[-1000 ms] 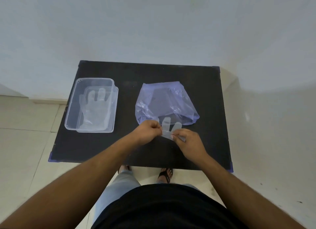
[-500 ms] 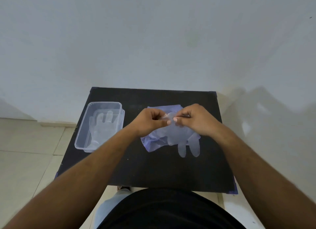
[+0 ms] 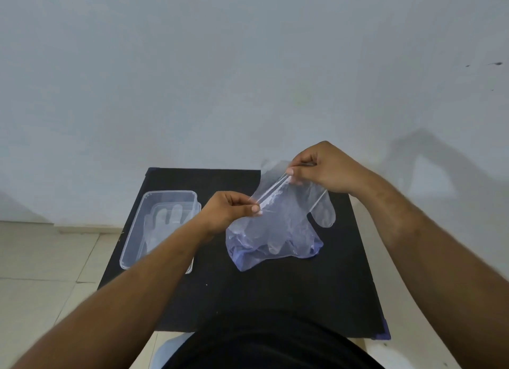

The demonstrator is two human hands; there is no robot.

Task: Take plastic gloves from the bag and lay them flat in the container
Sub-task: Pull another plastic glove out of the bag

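While two hands, left hand (image 3: 230, 211), right hand (image 3: 325, 167), pinch one glove (image 3: 289, 217), one container (image 3: 165, 203)

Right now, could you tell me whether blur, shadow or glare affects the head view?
Head view: the forearms smear with blur near the lower edge; the held glove is sharp, with thin glints along its stretched cuff; a soft shadow falls on the wall at right.

Below the left hand's (image 3: 230, 211) grip, its forearm hides the container's (image 3: 154, 200) near right corner. Under the right hand's (image 3: 327, 167) grip, the held glove (image 3: 286, 211) veils the bag (image 3: 248, 258), perhaps still holding gloves. The counter's (image 3: 275, 291) near edge is hidden.
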